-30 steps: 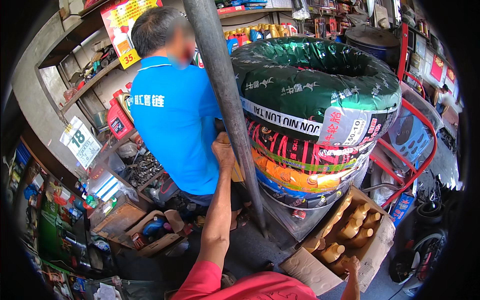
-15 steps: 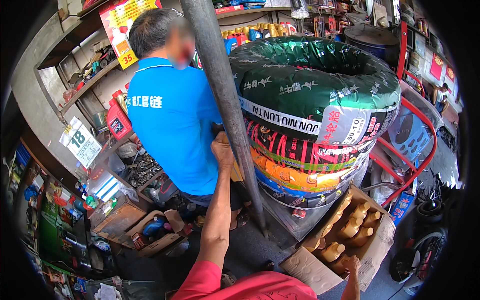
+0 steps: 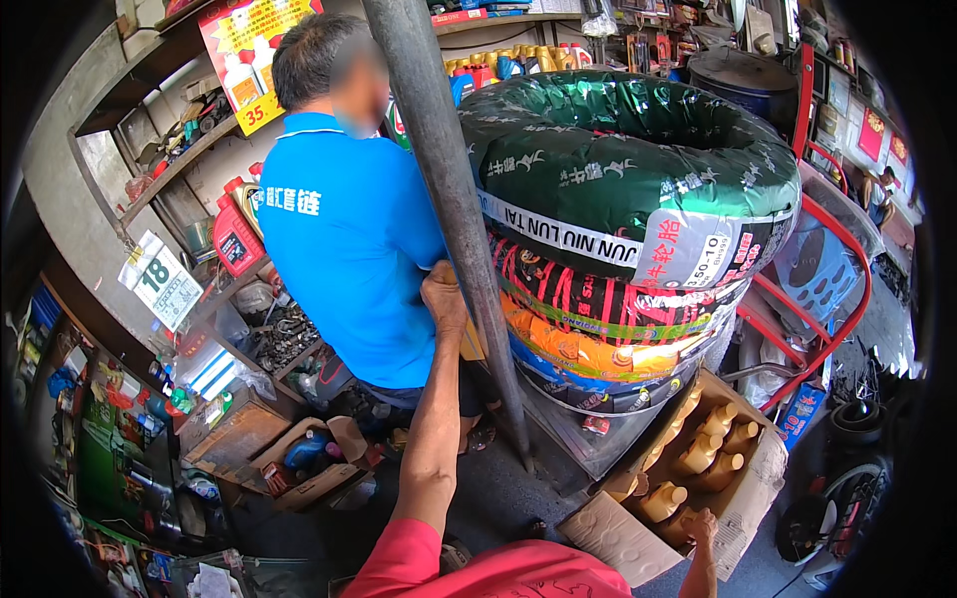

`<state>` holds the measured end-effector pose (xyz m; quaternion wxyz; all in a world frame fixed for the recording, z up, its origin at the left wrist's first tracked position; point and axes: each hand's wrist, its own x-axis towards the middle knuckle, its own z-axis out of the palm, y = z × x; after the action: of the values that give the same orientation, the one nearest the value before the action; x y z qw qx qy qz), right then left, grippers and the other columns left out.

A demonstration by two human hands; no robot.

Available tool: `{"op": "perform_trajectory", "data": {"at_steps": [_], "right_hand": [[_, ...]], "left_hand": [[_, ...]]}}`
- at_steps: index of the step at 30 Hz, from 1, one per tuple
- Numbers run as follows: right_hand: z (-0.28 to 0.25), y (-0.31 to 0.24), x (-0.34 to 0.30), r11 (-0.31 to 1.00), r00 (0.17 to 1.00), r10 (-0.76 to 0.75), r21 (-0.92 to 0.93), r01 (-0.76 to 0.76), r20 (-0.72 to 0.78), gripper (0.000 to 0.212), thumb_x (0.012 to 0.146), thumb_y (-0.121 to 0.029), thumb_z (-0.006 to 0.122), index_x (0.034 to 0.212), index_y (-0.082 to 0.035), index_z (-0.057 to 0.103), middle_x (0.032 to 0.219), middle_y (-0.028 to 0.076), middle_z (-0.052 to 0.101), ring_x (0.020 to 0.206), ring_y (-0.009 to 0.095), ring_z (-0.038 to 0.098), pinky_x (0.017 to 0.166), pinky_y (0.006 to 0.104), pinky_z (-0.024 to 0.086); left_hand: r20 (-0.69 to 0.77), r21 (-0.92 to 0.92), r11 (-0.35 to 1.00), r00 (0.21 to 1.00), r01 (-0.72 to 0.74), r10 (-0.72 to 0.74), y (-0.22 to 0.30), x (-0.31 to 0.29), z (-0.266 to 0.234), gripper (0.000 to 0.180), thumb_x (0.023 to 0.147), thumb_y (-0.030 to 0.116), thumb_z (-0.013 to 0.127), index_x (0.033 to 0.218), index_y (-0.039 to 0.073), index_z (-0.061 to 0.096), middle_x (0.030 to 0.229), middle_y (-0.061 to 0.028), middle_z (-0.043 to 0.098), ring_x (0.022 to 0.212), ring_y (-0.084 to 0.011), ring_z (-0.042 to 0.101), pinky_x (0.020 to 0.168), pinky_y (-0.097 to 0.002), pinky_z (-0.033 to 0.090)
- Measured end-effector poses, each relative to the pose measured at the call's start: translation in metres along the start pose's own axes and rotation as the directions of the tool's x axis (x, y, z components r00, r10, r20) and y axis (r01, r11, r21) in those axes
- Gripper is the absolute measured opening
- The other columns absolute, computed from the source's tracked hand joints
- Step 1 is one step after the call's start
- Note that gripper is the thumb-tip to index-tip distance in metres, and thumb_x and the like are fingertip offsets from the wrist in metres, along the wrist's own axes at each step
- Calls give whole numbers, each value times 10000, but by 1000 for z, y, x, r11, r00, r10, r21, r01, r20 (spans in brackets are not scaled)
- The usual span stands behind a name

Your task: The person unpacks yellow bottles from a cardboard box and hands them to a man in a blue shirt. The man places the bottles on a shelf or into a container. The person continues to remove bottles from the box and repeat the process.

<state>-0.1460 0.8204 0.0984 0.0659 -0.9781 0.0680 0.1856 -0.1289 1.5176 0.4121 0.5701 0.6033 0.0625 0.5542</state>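
My left hand is raised with its fingers curled, close to the back and elbow of a person in a blue shirt. What it holds is mostly hidden; a yellowish bit shows at the fingers, and a tan-yellow surface shows beside my wrist. At the lower right, my right hand is closed at the top of a gold bottle. That bottle stands inside an open cardboard box with several other gold bottles.
A grey metal pole slants just right of my left hand. Wrapped tires are stacked on a low platform above the box. A red hand truck stands at the right. Cluttered shelves and a carton of bottles lie left.
The person in blue has shifted slightly to the right, and their elbow is nearer my left hand. My two hands stay almost where they were.
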Motion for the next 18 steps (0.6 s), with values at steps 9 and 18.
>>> {"op": "perform_trajectory", "data": {"at_steps": [9, 18], "right_hand": [[-2, 6, -5, 1000, 1000, 20, 15, -20, -11, 571, 674, -395, 804, 1042, -2, 613, 1024, 237, 701, 1020, 390, 671, 907, 453, 533], [-8, -2, -10, 1000, 999, 27, -10, -27, -16, 570, 680, -393, 810, 1051, -6, 615, 1021, 229, 705, 1016, 378, 678, 904, 445, 538]], "left_hand": [[-23, 110, 993, 999, -33, 35, -5, -3, 10, 159, 785, 99, 806, 806, 11, 675, 708, -13, 667, 685, -57, 540, 611, -273, 458], [10, 224, 972, 997, -76, 76, 21, -6, 20, 143, 831, 122, 712, 759, 49, 612, 701, -11, 609, 652, -117, 559, 567, -326, 455]]}}
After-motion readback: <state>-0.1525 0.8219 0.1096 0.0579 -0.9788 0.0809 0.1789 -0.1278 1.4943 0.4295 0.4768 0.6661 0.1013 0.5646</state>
